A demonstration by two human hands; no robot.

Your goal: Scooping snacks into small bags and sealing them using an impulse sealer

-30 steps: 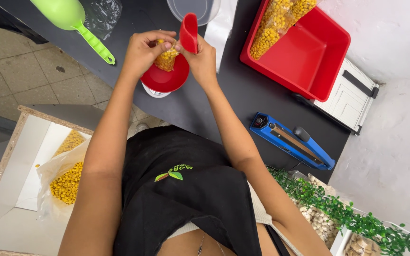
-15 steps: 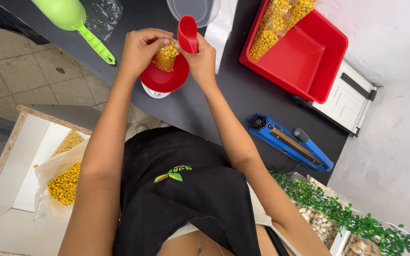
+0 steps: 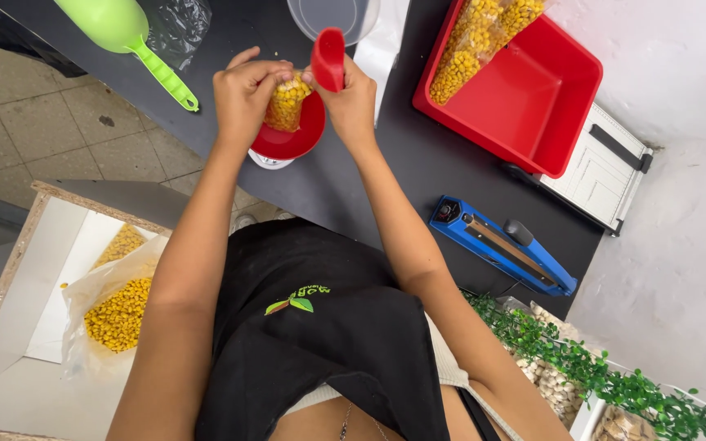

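Small clear bag of yellow kernels (image 3: 286, 102) stands on the red scale bowl (image 3: 292, 135), near the dark table's front edge (image 3: 328, 192). Left hand (image 3: 243, 90) pinches the bag's top; right hand (image 3: 351, 98) grips a red scoop (image 3: 328, 59) just beside it. Green scoop (image 3: 128, 37) lies left; red tray (image 3: 525, 98) lies well apart, right.
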